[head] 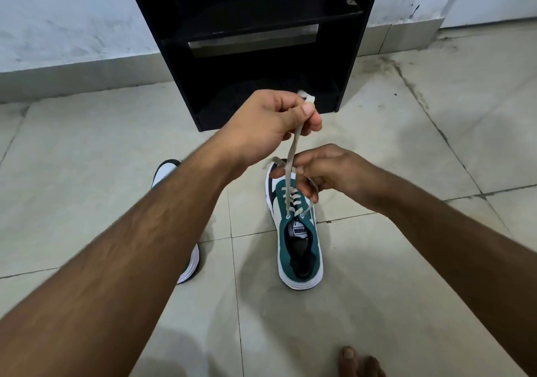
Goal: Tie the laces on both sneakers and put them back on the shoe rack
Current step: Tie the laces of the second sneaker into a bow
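Observation:
A green and white sneaker [300,243] stands on the floor tiles, toe pointing away from me toward the black shoe rack [255,42]. My left hand [270,126] pinches one grey lace [293,155] and holds it taut, up and away from the shoe. My right hand [328,170] hovers over the shoe's toe end, fingers closed on the other lace end. The second sneaker [189,263] lies to the left, mostly hidden under my left forearm; only its toe and heel show.
The rack stands against a white wall [72,22], its shelves dark and open toward me. Pale tiled floor [406,132] spreads around both shoes. My bare toes [357,362] show at the bottom edge.

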